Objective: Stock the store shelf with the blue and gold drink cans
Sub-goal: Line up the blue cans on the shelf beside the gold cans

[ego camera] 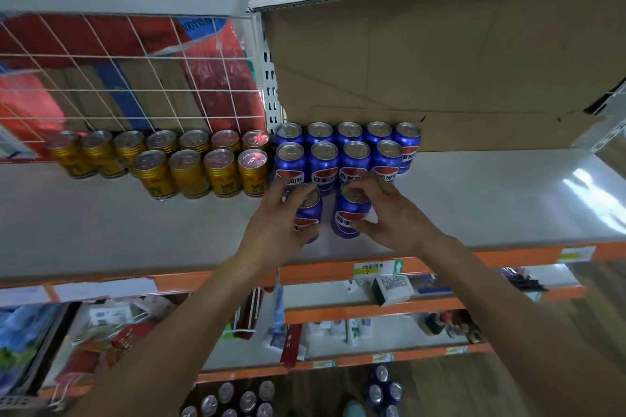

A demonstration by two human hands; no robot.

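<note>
On the grey shelf [474,200] stand two rows of blue cans [323,162] at the back, with two rows of gold cans [189,173] to their left. In front of them my left hand [277,223] grips one blue can [310,213] around its side. My right hand [389,213] holds a second blue can [349,217] just to the right, fingers curled over its top and side. Both held cans are upright on the shelf, close together.
A large cardboard box [440,61] sits at the back right of the shelf. A white wire grid [135,78] backs the gold cans. Lower shelves with orange edges [338,271] hold small goods. More cans [382,389] stand on the floor below.
</note>
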